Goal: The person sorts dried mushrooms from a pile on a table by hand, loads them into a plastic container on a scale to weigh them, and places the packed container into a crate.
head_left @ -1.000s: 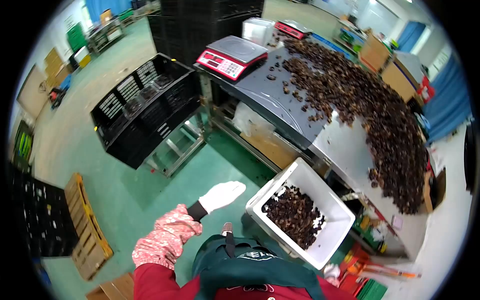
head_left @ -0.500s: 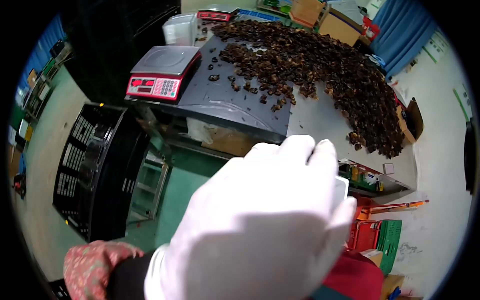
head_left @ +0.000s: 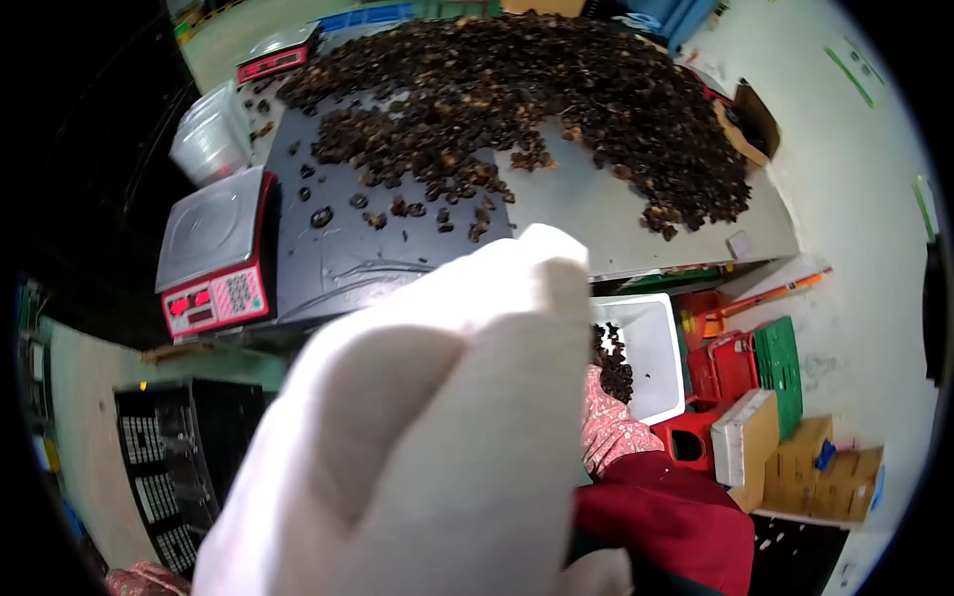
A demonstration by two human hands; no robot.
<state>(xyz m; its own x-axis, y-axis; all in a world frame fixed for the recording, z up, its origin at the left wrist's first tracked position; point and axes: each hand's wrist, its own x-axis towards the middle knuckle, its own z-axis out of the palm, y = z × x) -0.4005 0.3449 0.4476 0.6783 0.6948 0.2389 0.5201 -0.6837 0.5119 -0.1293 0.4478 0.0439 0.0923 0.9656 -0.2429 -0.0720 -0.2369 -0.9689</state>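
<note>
My left hand (head_left: 427,417), in a white glove, fills the lower middle very close to the camera, its fingers bent and pressed together. Whatever they may hold is hidden. Of my right arm only the pink patterned sleeve (head_left: 611,427) shows, beside a white tub (head_left: 651,348); the right hand is out of sight behind the left glove. Dark brown dried pieces (head_left: 616,375) lie in the tub. A large heap of similar pieces (head_left: 556,84) covers much of the metal table (head_left: 566,204) beyond my left hand.
A red scale (head_left: 214,248) stands at the table's left end, with clear plastic containers (head_left: 214,134) and a second scale (head_left: 278,52) behind. A black crate (head_left: 189,447) is lower left. Red baskets (head_left: 723,368), a green crate (head_left: 778,372) and cardboard boxes (head_left: 820,477) stand right.
The view has swung right and closer to the table. My left hand came up in front of the camera, and its fingers are now more bent. The right sleeve has appeared beside the tub.
</note>
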